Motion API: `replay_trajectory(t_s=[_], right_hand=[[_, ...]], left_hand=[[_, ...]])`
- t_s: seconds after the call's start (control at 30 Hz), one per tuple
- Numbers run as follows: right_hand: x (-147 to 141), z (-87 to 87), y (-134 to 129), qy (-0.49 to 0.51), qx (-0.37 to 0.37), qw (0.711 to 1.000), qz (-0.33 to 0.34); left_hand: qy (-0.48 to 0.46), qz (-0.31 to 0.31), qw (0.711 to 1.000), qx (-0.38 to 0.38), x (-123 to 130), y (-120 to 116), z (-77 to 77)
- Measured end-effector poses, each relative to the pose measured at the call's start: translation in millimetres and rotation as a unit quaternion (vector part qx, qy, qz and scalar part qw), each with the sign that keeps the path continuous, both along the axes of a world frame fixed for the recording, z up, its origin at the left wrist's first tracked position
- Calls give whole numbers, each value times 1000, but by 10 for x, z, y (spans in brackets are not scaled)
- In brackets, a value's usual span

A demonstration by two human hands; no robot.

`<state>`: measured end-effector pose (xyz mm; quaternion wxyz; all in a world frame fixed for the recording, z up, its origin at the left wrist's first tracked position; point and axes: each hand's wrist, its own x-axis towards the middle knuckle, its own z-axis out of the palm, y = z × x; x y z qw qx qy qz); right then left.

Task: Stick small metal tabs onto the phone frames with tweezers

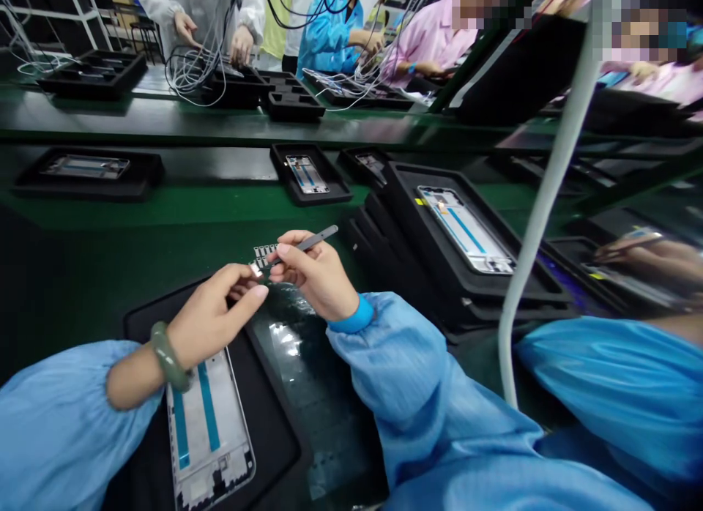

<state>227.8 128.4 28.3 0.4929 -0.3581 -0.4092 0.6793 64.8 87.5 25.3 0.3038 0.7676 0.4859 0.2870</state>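
My right hand [315, 269] is closed round grey tweezers [321, 238], whose tips point down toward my left fingertips. A small sheet with rows of pale rectangular pieces [264, 252] shows just beyond the tweezers, against my right fingers. My left hand [217, 302] is closed at the fingertips on a small whitish piece [256, 269], with the thumb lower and partly apart. Below my left wrist, a silver phone frame [222, 394] with two blue strips lies in a black foam tray [269, 408]. My left hand and sleeve hide its upper part.
Stacked black trays [395, 255] stand at the right, a phone frame [466, 229] in the top one. More trays [148, 176] lie along the green bench. A grey pole [549, 181] rises beside a co-worker's blue sleeve [620, 386]. People work across the bench among cables [201, 75].
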Motion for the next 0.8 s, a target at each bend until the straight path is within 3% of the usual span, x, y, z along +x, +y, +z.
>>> replay_trajectory(t_s=[0.2, 0.33, 0.43, 0.5, 0.57, 0.67, 0.8], right_hand=[[-316, 52, -192, -25, 32, 993, 110], [-426, 96, -224, -53, 49, 973, 220], [-494, 91, -207, -40, 29, 970, 239], [-541, 52, -188, -24, 11, 976, 215], [-591, -14, -180, -21, -10, 981, 194], [-667, -137, -207, -41, -40, 982, 180], [-736, -258, -267, -88, -34, 979, 183]], left_hand=[[-57, 66, 992, -89, -343, -301, 75], [-10, 41, 981, -192, -560, -456, 123], [20, 29, 973, -227, -744, -537, 140], [55, 59, 981, -178, -881, -586, 85], [113, 76, 988, -80, -1005, -636, -29], [188, 24, 981, 31, -1112, -713, -230], [224, -6, 972, 71, -1113, -782, -366]])
